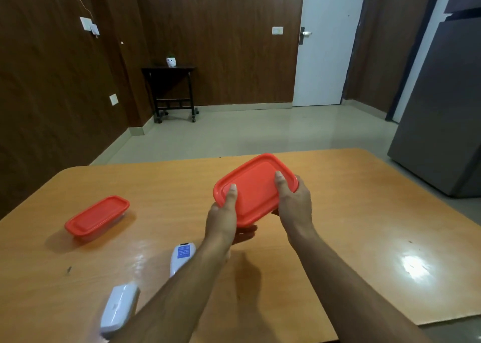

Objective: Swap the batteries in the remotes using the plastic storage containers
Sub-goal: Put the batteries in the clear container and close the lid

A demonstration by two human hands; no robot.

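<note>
Both hands hold a plastic container with an orange-red lid (256, 186) tilted above the middle of the wooden table (364, 212). My left hand (222, 220) grips its near left edge, thumb on the lid. My right hand (294, 199) grips its right side, thumb on the lid. A second, lower container with the same red lid (97, 216) rests on the table at the left. Two white remotes lie face down near the front edge: one with a blue label (181, 258), partly hidden by my left forearm, and one (119, 307) further left.
Beyond the table's far edge is bare floor, with a small dark side table (171, 93) against the wood-panelled wall and a white door (328, 43). A grey refrigerator (442, 121) stands at the right.
</note>
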